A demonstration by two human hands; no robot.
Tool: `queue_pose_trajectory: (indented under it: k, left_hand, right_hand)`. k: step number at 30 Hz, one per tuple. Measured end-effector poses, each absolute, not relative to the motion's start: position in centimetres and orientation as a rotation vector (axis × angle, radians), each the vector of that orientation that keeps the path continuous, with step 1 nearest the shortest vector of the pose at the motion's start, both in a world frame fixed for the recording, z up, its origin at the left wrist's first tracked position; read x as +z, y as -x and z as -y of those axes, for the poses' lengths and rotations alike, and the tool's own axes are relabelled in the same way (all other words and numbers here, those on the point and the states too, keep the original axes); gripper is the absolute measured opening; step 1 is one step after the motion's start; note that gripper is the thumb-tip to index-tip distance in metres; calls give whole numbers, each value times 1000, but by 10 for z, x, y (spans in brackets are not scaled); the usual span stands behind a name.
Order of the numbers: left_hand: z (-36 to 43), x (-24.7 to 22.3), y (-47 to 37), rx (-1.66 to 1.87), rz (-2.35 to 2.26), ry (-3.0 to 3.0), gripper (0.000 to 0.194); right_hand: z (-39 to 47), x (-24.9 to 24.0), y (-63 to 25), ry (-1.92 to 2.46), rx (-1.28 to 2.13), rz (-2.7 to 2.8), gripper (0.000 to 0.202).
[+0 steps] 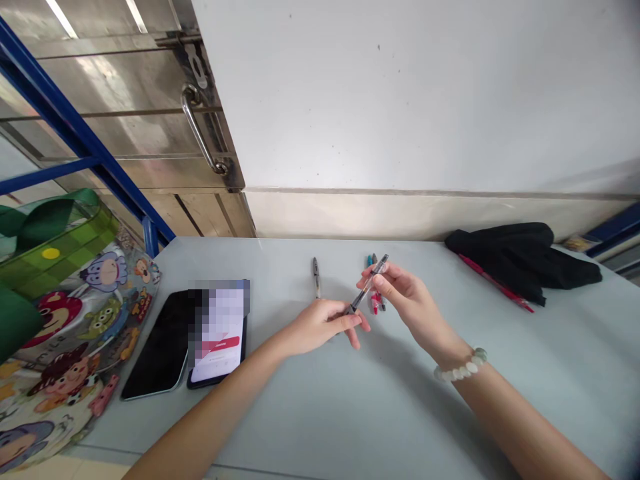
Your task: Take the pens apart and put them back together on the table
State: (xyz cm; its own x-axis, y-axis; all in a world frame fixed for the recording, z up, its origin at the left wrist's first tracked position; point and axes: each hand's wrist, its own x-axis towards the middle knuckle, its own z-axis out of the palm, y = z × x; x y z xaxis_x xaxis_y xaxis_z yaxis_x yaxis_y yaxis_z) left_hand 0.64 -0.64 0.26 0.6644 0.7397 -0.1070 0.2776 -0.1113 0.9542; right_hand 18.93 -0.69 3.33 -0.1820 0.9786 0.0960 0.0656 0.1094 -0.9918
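Both hands, left (320, 327) and right (407, 297), grip pen (367, 287) between them.

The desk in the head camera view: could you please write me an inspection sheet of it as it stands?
Surface: pale grey table, set against a white wall.
Job's things: clear pen held at both ends, tilted above the table.
Clutter: one loose pen and a small cluster of pens beyond the hands; dark phone beside a lit phone on the left; black cloth far right with a red pen at its edge; cartoon-print bag at the left edge.
Hands: left hand pinches the pen's lower end; right hand holds the upper part, bead bracelet on the wrist.
Cables: nothing seen.
Surroundings: metal door with handle, blue frame.
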Motion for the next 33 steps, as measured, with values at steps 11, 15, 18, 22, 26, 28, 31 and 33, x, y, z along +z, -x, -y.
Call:
queue_pose_trajectory:
  k: [11, 15, 18, 22, 26, 28, 31, 33]
  left_hand:
    - [15, 10, -16, 658, -1233, -2064, 26]
    - [18, 7, -18, 655, -1224, -2156, 22]
    - [21, 8, -20, 623, -1248, -2301, 26]
    - [23, 11, -20, 567, -1181, -2430, 22]
    - [22, 8, -19, 529, -1163, -2518, 26]
    - [21, 6, -18, 537, -1135, -2550, 28]
    - [20, 4, -18, 544, -1109, -2574, 25]
    - [19, 5, -17, 554, -1134, -2575, 21]
  right_hand:
    - [16, 37, -183, 1042, 1137, 1403, 21]
    - [16, 39, -180, 894, 1465, 1271, 23]
    - [17, 42, -178, 759, 1669, 1082, 26]
    - [16, 47, -180, 750, 1692, 904, 37]
    - [13, 43, -185, 702, 1715, 789, 38]
    - [11, 40, -187, 701, 1702, 773, 37]
    - [8, 36, -190, 731, 1639, 799, 38]
    - [8, 37, -192, 736, 1593, 805, 38]
